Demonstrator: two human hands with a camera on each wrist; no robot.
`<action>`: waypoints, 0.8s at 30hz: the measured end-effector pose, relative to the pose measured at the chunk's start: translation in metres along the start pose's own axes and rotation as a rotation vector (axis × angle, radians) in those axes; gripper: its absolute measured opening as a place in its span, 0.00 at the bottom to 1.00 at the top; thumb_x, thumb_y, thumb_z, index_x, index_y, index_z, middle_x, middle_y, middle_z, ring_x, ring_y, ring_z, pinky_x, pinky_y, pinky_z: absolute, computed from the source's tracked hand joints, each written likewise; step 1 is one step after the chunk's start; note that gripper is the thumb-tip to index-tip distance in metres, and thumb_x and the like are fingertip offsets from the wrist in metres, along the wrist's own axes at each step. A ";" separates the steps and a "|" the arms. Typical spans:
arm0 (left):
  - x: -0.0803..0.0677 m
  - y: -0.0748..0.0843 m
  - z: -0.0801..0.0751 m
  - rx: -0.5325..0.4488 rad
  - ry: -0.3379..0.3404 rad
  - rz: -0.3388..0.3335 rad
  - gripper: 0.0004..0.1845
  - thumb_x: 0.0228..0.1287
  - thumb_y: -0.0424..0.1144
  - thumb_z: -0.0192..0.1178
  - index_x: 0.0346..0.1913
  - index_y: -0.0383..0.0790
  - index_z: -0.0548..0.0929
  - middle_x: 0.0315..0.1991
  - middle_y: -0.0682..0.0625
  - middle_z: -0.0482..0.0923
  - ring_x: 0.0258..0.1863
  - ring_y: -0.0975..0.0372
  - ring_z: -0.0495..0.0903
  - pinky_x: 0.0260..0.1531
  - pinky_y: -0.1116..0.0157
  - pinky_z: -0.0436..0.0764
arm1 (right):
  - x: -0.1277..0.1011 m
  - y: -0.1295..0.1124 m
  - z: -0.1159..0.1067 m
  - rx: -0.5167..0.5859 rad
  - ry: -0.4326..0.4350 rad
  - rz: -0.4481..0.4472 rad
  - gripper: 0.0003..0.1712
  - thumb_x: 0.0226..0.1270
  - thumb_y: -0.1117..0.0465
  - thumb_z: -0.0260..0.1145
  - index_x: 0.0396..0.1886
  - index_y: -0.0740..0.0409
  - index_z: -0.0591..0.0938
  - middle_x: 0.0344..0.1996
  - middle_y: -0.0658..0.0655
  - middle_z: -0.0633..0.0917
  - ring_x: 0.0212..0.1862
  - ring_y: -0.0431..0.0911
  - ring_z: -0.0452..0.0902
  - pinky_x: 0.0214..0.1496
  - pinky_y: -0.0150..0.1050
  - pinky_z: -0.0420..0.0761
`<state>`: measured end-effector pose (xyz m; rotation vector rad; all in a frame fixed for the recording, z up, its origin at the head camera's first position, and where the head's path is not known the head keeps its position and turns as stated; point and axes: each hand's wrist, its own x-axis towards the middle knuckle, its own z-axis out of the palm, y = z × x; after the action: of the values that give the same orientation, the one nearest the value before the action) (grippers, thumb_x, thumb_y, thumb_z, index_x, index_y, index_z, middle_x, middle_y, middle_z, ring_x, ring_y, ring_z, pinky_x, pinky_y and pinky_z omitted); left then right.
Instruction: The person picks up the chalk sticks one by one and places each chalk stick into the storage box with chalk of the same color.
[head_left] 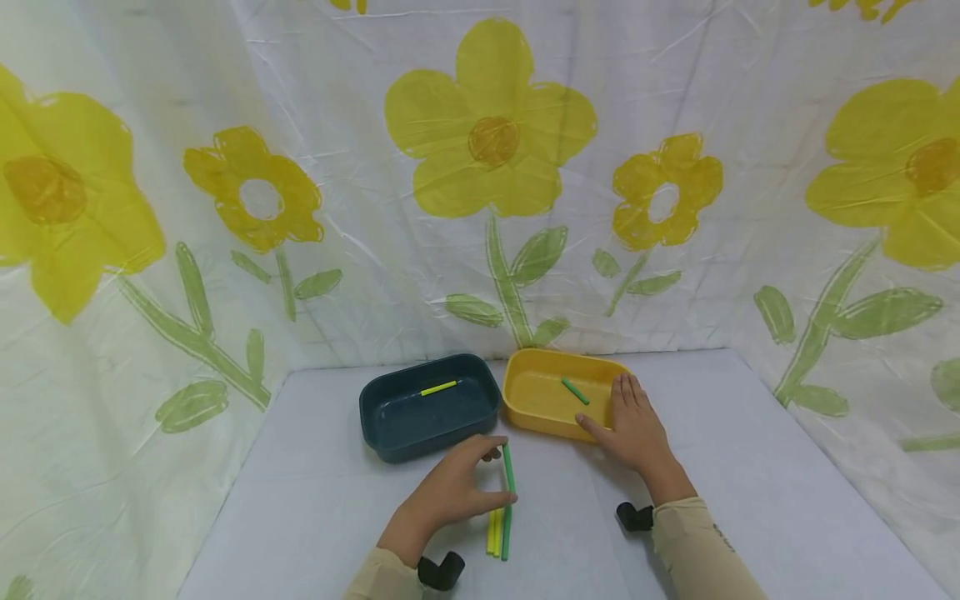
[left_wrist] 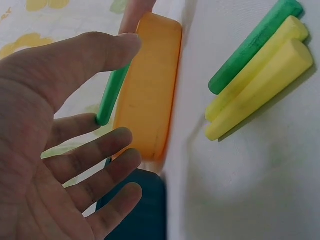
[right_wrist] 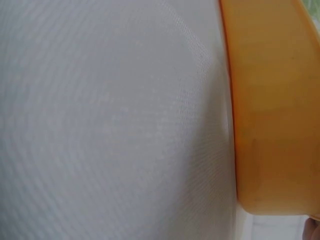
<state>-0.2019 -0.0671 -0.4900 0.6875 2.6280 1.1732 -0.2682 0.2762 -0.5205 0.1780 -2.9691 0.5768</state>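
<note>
My left hand (head_left: 457, 487) pinches a green chalk stick (head_left: 509, 471) by its ends, between thumb and a fingertip; in the left wrist view this chalk (left_wrist: 113, 92) is held clear of the table and the other fingers are spread. Just below the hand, another green chalk stick (left_wrist: 255, 45) and two yellow ones (left_wrist: 265, 87) lie side by side. My right hand (head_left: 637, 425) rests on the right end of the yellow tray (head_left: 551, 425), fingers extended and thumb over the front rim. Inside that tray is a green chalk stick (head_left: 575, 392).
A dark teal tray (head_left: 431, 446) stands left of the yellow one, with a yellow chalk stick (head_left: 438, 388) in it. Both stand on a white-covered table (head_left: 300, 500). A flower-printed curtain (head_left: 360, 292) hangs behind.
</note>
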 end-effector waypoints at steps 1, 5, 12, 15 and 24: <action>0.000 0.000 0.000 -0.003 -0.001 -0.001 0.43 0.59 0.57 0.79 0.76 0.51 0.75 0.62 0.53 0.82 0.63 0.56 0.80 0.64 0.52 0.82 | 0.000 0.000 0.000 -0.001 0.000 0.001 0.70 0.72 0.20 0.52 0.83 0.77 0.44 0.85 0.74 0.44 0.87 0.68 0.36 0.86 0.65 0.46; 0.002 0.001 0.000 0.002 0.004 0.008 0.43 0.59 0.57 0.79 0.76 0.53 0.75 0.61 0.51 0.82 0.63 0.56 0.80 0.64 0.51 0.82 | 0.000 -0.001 -0.001 0.001 -0.001 0.005 0.71 0.72 0.20 0.52 0.83 0.76 0.45 0.85 0.74 0.44 0.87 0.67 0.36 0.87 0.64 0.46; 0.006 0.003 -0.001 0.009 0.018 0.015 0.43 0.59 0.57 0.79 0.75 0.50 0.76 0.61 0.52 0.82 0.63 0.56 0.80 0.65 0.49 0.82 | -0.001 -0.004 -0.003 0.006 0.003 0.001 0.70 0.73 0.21 0.52 0.83 0.78 0.45 0.85 0.75 0.44 0.87 0.68 0.36 0.87 0.64 0.45; 0.008 0.003 -0.001 0.019 0.030 0.032 0.42 0.59 0.58 0.78 0.75 0.51 0.76 0.61 0.52 0.82 0.63 0.57 0.80 0.65 0.50 0.82 | -0.001 -0.004 -0.004 0.000 0.005 0.001 0.69 0.73 0.22 0.52 0.83 0.78 0.45 0.85 0.75 0.44 0.87 0.68 0.36 0.87 0.64 0.44; 0.012 0.007 -0.002 0.021 0.058 0.082 0.43 0.61 0.58 0.77 0.76 0.51 0.74 0.61 0.49 0.82 0.62 0.55 0.80 0.64 0.51 0.81 | 0.000 -0.004 -0.002 -0.018 0.005 0.001 0.69 0.73 0.22 0.52 0.83 0.78 0.45 0.84 0.76 0.45 0.86 0.68 0.37 0.87 0.64 0.44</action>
<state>-0.2106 -0.0585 -0.4830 0.7831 2.6869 1.2073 -0.2670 0.2730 -0.5171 0.1737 -2.9685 0.5490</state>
